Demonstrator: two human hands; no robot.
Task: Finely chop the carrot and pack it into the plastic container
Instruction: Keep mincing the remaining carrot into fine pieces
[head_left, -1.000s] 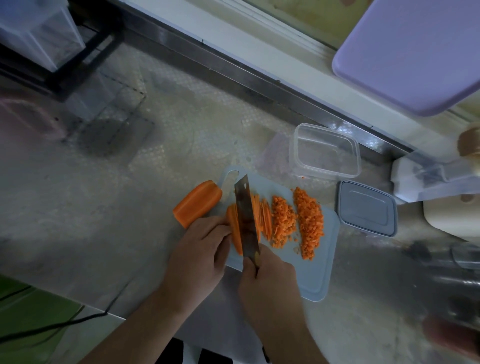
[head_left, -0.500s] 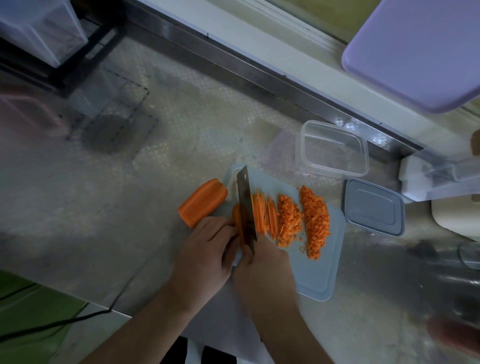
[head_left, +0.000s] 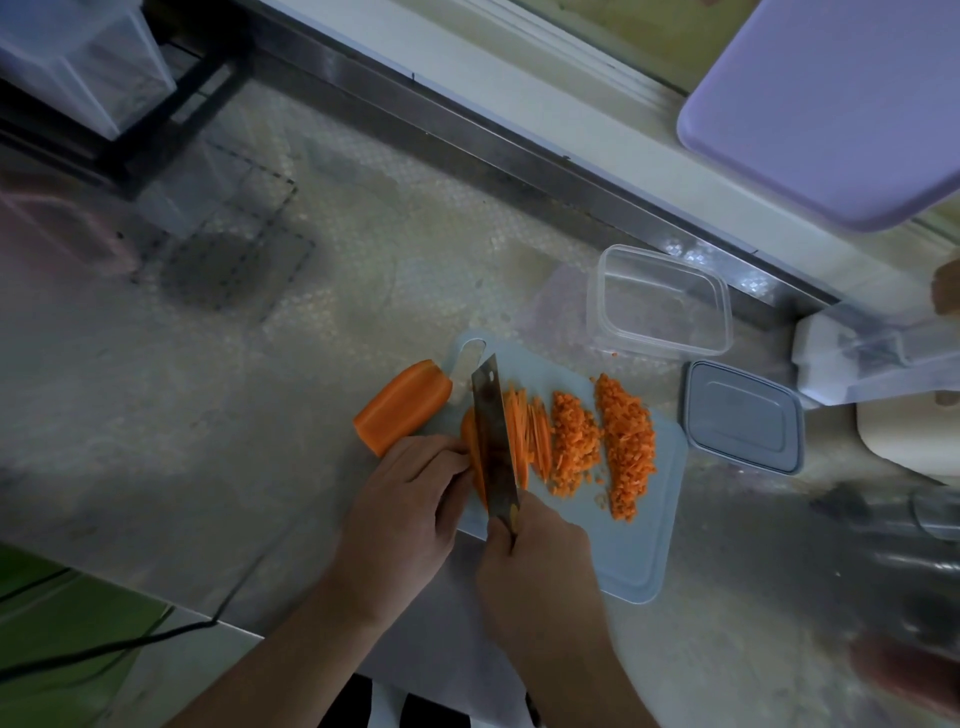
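On the pale blue cutting board (head_left: 644, 551), my right hand (head_left: 535, 561) grips the handle of a knife (head_left: 493, 447) whose blade stands in a stack of carrot slices (head_left: 470, 441). My left hand (head_left: 405, 504) holds that stack from the left with curled fingers. Thin carrot strips (head_left: 530, 436) lie just right of the blade, then two rows of finely chopped carrot (head_left: 623, 447). A whole carrot chunk (head_left: 400, 405) lies off the board's left corner. The clear plastic container (head_left: 662, 301) stands beyond the board, with its grey lid (head_left: 743, 415) to the right.
A steel counter rim (head_left: 467, 135) runs along the back. A purple board (head_left: 831, 98) hangs over the upper right. White appliances (head_left: 883, 364) stand at the right edge. A black cable (head_left: 130, 644) crosses the lower left. A clear box on a dark rack (head_left: 88, 62) sits far left.
The knife has kept slicing through the carrot stack, rising and dropping again, while my left hand keeps hold of the stack. The strip pile beside the blade has grown slightly.
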